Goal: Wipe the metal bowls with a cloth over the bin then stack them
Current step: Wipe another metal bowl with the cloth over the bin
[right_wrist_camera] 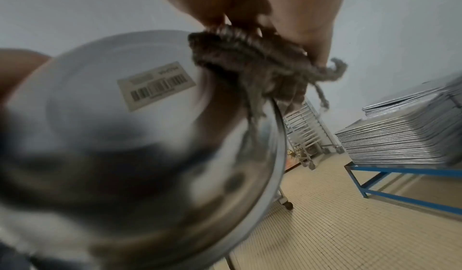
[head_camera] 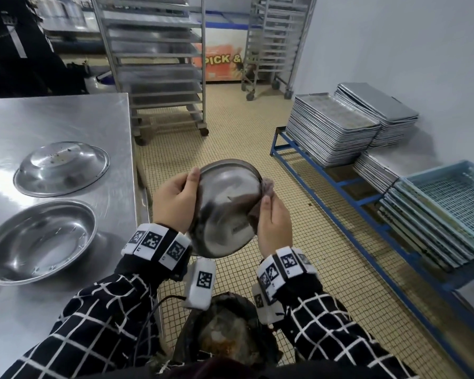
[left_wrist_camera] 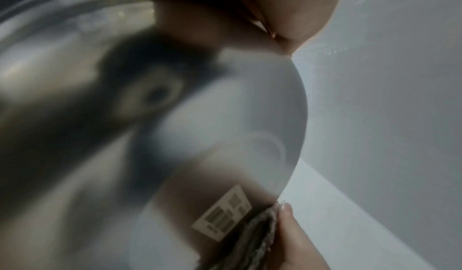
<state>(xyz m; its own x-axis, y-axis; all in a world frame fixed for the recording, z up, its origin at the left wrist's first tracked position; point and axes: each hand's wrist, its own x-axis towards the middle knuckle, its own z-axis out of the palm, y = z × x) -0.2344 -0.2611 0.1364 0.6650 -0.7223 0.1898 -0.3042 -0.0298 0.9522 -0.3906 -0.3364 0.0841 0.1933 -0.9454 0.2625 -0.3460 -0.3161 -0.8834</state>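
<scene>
The steel tabletop [head_camera: 66,119] fills the left of the head view, and 2 bowls are carried on it: 1 upside down [head_camera: 61,168] farther off, 1 upright [head_camera: 39,240] nearer, the 2 apart and not stacked. Across the tiled floor [head_camera: 230,124], a blue frame [head_camera: 326,179] against the wall is loaded with stacked trays [head_camera: 331,129] and a pale blue crate [head_camera: 454,201]. 2 wheeled racks [head_camera: 159,64] are seen at the back.

A bin [head_camera: 225,332], lined with a dark bag, is seen low in the frame between the checked sleeves [head_camera: 99,318].

A 3rd bowl [head_camera: 227,209] is held in the air between the hands, above and a little beyond the bin, tilted so that its underside is turned toward the person — a barcode label [right_wrist_camera: 156,85] is stuck to that underside. The bowl is gripped at its left rim by the left hand [head_camera: 175,201], thumb over the edge. A grey cloth [right_wrist_camera: 250,64] is bunched in the curled fingers of the right hand [head_camera: 274,222] and pressed against the bowl's right side — part of it is draped over the rim. In the left wrist view the cloth [left_wrist_camera: 257,232] is seen squeezed between a fingertip [left_wrist_camera: 287,213] and the metal, just beside the label [left_wrist_camera: 222,215].
</scene>
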